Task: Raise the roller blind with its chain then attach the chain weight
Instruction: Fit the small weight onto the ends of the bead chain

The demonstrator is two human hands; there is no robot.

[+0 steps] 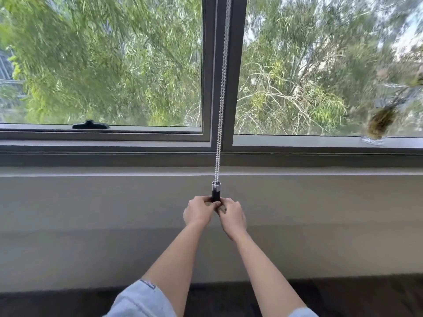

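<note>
A silver bead chain hangs as a double strand down the grey centre post of the window. At its lower end sits a small black chain weight with a silver top cap, in front of the wall below the sill. My left hand and my right hand meet just under it, fingertips pinching the bottom of the weight from either side. The blind itself is out of view above the frame, and both panes are uncovered.
A grey window frame runs across, with a black latch on the left sash. A light grey wall drops below the sill to dark carpet. A glass jar with a mossy plant stands at the right pane.
</note>
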